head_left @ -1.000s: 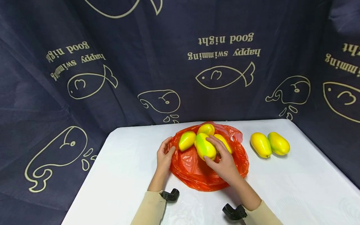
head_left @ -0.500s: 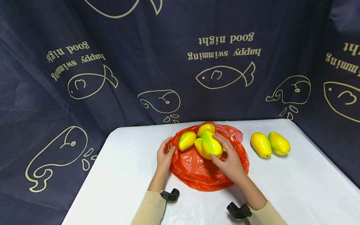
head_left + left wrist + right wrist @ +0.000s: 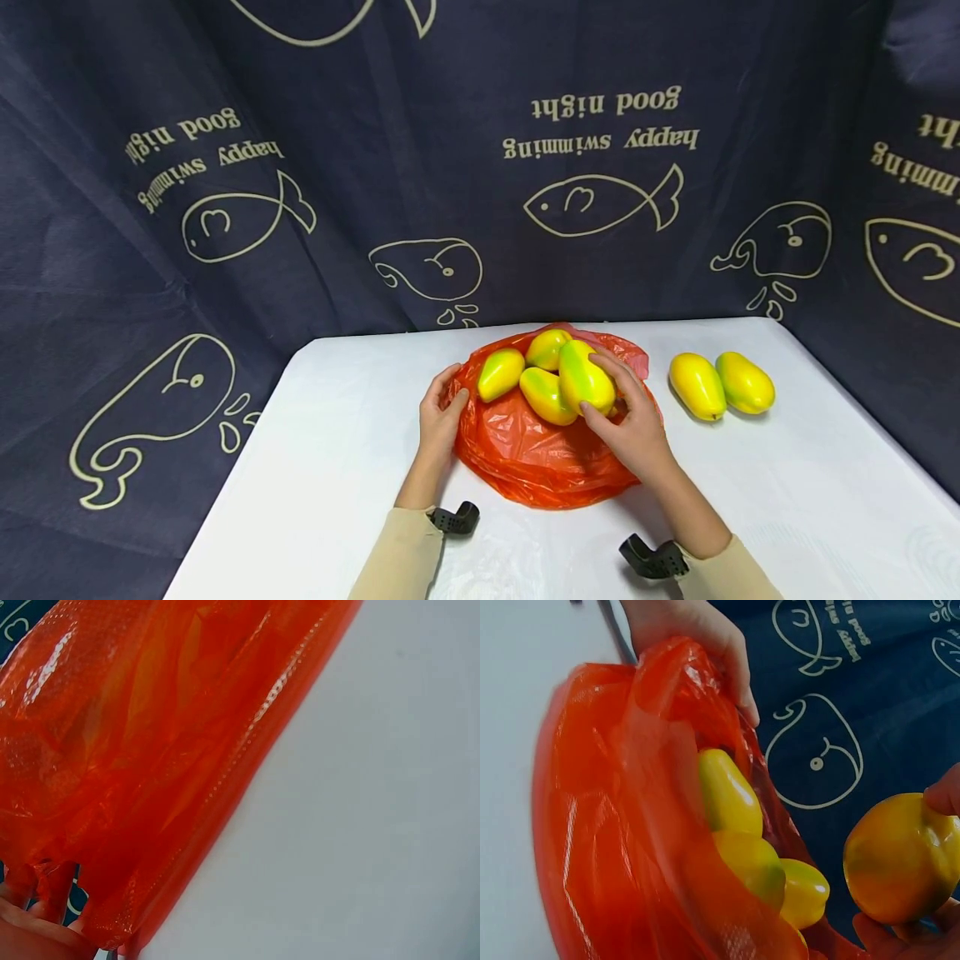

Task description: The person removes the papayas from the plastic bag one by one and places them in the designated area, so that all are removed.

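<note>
A red plastic bag (image 3: 517, 458) lies with its mouth open on the white table. My left hand (image 3: 438, 421) grips its left rim, thumb inside; in the left wrist view the fingers (image 3: 52, 900) show through the thin plastic. Between thumb and fingers my right hand (image 3: 637, 429) holds a yellow-green mango (image 3: 585, 382) over the bag's right part. In the right wrist view this mango (image 3: 900, 859) is clear of the others. Inside the bag lie a left mango (image 3: 500, 375), a back mango (image 3: 547, 348) and a middle mango (image 3: 543, 396); the held one mostly hides another.
Side by side on the table (image 3: 337, 467), right of the bag, lie a yellow mango (image 3: 697, 386) and a greener mango (image 3: 745, 383). A dark blue curtain (image 3: 450, 200) with fish drawings hangs behind the table's far edge.
My right hand has carried its mango to the right and slightly back across the bag, uncovering the middle mango. My left hand stays at the bag's left rim.
</note>
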`<state>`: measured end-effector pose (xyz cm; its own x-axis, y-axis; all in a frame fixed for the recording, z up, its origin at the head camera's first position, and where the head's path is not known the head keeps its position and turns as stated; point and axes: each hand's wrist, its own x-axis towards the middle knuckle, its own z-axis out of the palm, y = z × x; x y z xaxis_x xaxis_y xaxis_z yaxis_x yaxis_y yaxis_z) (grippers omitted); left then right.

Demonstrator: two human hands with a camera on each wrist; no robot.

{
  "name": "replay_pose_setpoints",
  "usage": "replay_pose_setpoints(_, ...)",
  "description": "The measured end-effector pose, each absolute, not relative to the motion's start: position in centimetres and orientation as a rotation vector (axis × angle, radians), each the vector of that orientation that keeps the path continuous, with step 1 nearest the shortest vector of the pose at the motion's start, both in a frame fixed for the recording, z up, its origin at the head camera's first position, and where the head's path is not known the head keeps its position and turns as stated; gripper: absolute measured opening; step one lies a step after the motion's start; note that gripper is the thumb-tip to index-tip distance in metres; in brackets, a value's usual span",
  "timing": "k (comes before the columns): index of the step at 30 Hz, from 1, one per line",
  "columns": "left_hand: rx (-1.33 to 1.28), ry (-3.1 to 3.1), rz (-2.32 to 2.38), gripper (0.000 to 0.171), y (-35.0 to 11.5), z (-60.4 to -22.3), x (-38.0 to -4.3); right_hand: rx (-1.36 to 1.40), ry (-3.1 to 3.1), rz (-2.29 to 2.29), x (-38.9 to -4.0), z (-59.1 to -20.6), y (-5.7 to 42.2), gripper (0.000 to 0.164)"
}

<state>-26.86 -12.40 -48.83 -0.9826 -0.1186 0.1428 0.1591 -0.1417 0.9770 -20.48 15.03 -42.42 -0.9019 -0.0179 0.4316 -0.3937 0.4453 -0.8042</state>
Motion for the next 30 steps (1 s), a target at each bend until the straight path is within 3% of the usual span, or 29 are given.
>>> replay_pose_setpoints(30, -0.054, -1.921, -2.236, 0.045, -12.4, -48.9, -26.9, 0.207, -2.201, 1.518, -20.4, -42.2, 17.9, 0.065)
